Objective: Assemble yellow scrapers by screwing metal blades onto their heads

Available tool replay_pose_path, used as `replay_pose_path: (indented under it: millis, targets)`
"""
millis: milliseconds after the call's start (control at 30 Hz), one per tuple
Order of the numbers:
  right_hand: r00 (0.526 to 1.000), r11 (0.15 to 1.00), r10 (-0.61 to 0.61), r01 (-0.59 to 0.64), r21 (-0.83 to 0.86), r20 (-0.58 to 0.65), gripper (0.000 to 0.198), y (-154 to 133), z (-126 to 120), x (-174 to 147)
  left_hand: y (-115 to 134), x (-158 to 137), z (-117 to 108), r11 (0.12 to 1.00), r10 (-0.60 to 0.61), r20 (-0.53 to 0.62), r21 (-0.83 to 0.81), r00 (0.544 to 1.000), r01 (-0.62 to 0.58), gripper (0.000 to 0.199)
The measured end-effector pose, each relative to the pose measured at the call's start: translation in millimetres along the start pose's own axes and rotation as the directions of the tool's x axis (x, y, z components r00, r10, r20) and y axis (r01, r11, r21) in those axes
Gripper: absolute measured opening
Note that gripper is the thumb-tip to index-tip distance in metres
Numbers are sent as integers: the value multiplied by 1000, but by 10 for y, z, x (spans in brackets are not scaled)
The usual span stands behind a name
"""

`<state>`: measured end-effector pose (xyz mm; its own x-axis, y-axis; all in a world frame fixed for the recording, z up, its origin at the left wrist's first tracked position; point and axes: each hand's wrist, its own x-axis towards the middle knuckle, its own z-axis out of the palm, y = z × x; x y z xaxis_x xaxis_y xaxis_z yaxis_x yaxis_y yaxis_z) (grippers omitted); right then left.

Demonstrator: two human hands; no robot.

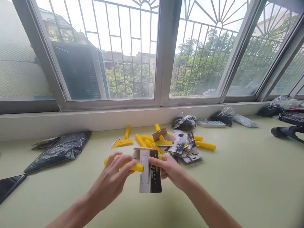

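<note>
My left hand (114, 175) is closed round a yellow scraper handle (138, 167), whose near end points right, against the card's left side. Between thumb and fingers, my right hand (174, 171) grips a black-and-white cardboard packaging card (155, 185) with a yellow stripe, held upright above the table. What lies behind the card is partly hidden. Just beyond my hands is a pile of yellow handles (140, 140) and printed packaging cards (178, 144). Within it, a yellow scraper head (163, 142) shows against brown cardboard. Another yellow scraper (124, 141) lies to the left.
The pale green table (232, 186) runs along a windowsill. A black plastic bag (64, 147) lies at the left, beside a dark flat object (11, 185). Along the back are wrapped black bundles (184, 122) and a white box (212, 123). A black curved object (288, 133) is far right.
</note>
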<state>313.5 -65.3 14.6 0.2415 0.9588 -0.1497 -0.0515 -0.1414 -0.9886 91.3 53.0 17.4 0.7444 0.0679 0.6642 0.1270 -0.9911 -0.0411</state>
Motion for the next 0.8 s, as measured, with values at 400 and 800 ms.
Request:
replay_pose_path:
  millis: [400, 800]
  targets:
    - [685, 987, -98, 161, 18, -722, 69, 148, -1284, 153, -215, 677, 993, 934, -289, 362, -96, 886, 343, 39]
    - [277, 814, -323, -406, -415, -905, 74, 144, -1392, 64, 529, 863, 1613, 821, -552, 335, 60, 763, 568, 75]
